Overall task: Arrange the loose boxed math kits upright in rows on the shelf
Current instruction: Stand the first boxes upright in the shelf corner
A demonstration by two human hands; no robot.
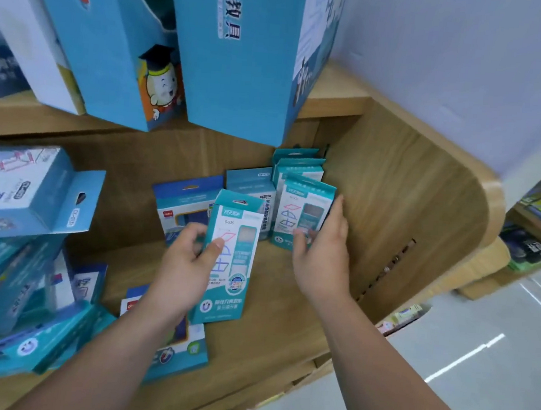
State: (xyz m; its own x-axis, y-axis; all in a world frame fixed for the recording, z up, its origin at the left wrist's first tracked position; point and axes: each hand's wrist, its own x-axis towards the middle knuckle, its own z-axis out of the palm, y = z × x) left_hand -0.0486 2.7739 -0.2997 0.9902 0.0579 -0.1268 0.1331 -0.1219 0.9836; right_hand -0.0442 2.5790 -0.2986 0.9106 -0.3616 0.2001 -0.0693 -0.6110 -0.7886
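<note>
Right now the left grip [190, 260] is closed around a teal boxed kit [233, 286], thumb across its printed front and fingers curled behind. It holds the kit tilted above the wooden shelf [270, 318], some way to the left of the curved side panel [407, 215]. The right grip [320, 251] has hold of the front upright kit [304, 207], thumb pressed on its lower front and fingers wrapped along the edge that faces the panel; this kit stands on the shelf close beside the panel. Behind it, deeper in and just as near the panel, like kits [298, 165] stand upright in a row. Left of that row, farther from the panel, a narrow grey-blue box [251, 184] and a wider windowed box [185, 204] stand near the back. Farther still from the panel, a flat box [170, 355] lies under the left forearm, and a jumbled pile of blue boxes [14, 281] sits at the far end.
</note>
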